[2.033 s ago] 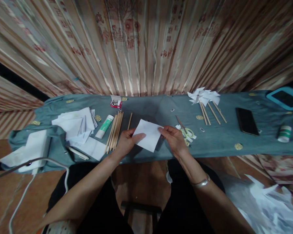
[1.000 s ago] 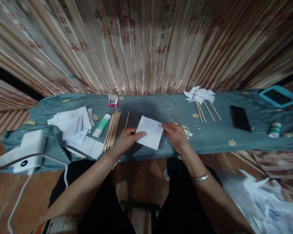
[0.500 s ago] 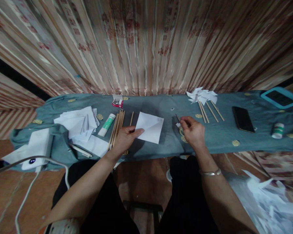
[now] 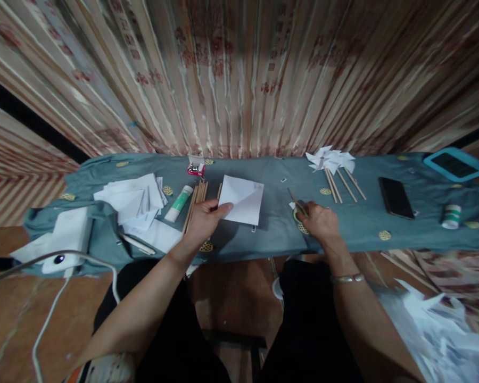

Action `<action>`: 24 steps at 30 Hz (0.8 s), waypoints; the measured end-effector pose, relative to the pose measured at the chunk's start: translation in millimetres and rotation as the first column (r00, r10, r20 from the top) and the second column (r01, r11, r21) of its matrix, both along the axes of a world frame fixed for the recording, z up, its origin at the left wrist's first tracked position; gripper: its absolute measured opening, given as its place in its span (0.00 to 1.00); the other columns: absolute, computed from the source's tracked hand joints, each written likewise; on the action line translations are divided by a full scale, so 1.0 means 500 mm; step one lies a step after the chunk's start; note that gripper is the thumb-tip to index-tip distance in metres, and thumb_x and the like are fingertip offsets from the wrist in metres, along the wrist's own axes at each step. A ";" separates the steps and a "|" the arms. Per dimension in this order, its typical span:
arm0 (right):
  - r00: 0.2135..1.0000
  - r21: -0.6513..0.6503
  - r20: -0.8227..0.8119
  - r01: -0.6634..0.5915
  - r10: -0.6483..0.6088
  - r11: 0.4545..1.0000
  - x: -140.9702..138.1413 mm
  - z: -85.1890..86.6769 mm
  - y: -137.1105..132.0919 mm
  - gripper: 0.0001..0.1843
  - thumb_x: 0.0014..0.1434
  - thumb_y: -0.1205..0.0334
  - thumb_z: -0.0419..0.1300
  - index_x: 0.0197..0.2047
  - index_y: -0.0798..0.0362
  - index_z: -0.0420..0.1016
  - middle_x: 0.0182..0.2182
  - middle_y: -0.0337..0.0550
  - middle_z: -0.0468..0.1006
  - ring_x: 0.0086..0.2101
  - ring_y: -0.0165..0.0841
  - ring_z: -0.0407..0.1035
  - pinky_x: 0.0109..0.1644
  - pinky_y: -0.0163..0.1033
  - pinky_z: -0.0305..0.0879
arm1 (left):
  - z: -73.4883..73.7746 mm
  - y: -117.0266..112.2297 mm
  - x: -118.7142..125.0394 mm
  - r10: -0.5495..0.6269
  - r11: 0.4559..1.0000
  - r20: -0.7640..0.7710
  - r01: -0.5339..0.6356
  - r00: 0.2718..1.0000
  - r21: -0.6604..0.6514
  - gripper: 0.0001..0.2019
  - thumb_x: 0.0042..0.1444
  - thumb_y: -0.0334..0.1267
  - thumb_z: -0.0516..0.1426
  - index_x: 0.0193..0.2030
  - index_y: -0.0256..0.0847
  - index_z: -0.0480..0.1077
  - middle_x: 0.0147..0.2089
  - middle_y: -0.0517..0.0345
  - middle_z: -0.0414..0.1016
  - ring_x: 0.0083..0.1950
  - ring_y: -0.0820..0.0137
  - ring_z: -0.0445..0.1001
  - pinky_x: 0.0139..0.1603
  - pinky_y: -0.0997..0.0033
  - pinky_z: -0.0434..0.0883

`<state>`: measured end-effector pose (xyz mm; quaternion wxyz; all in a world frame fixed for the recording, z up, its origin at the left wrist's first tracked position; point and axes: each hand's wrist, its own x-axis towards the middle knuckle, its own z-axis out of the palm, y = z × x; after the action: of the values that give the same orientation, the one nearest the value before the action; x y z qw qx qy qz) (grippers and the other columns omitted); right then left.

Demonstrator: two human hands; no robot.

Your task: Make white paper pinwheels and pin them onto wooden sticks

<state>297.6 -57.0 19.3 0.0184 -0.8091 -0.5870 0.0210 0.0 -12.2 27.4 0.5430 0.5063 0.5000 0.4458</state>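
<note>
My left hand (image 4: 203, 220) pinches the near left edge of a white paper square (image 4: 242, 199), which shows a diagonal crease and is held over the blue-grey cloth (image 4: 271, 234). My right hand (image 4: 319, 221) rests on the cloth to the right, its fingers curled over the green-handled scissors (image 4: 297, 206); the blades point away from me. A bundle of wooden sticks (image 4: 195, 200) lies just left of my left hand.
A stack of white papers (image 4: 131, 201), a green glue stick (image 4: 178, 203) and a red pin box (image 4: 195, 168) lie at the left. Finished paper pinwheels (image 4: 332, 162), a black phone (image 4: 396, 197), a tape roll (image 4: 451, 216) and a blue-cased tablet (image 4: 455, 164) sit at the right.
My right hand let go of the paper and moved right onto the scissors. My left hand kept the paper and shifted it slightly away from me.
</note>
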 end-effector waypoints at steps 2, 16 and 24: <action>0.999 0.033 -0.042 0.025 -0.024 0.999 0.007 -0.002 0.004 0.15 0.58 0.56 0.57 0.43 0.55 0.78 0.35 0.58 0.82 0.38 0.45 0.78 0.38 0.43 0.65 | 0.005 0.004 0.000 -0.002 1.000 0.036 0.001 0.999 0.008 0.18 0.39 0.50 0.69 0.29 0.35 0.78 0.25 0.60 0.76 0.26 0.72 0.69 0.29 0.73 0.65; -0.112 0.015 -0.993 0.164 0.034 0.986 -0.118 0.032 -0.006 0.24 0.34 0.47 0.76 0.34 0.50 0.79 0.27 0.40 0.80 0.26 0.29 0.70 0.25 0.32 0.60 | 0.046 0.040 -0.037 0.214 0.940 -0.108 -0.174 0.971 0.293 0.09 0.48 0.42 0.64 0.27 0.38 0.75 0.25 0.62 0.71 0.28 0.73 0.64 0.28 0.74 0.61; -0.139 0.078 -0.990 -0.303 0.037 0.950 -0.176 0.028 -0.029 0.33 0.43 0.39 0.69 0.47 0.52 0.80 0.31 0.42 0.79 0.28 0.29 0.67 0.29 0.33 0.59 | 0.052 0.040 -0.047 0.231 0.937 -0.129 -0.185 0.964 0.296 0.10 0.48 0.42 0.63 0.23 0.38 0.72 0.21 0.65 0.64 0.25 0.75 0.60 0.27 0.74 0.56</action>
<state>209.5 -71.6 33.3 0.3729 -0.4352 -0.4719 0.6700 -23.3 7.7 53.5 0.3728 0.5568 0.5249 0.5248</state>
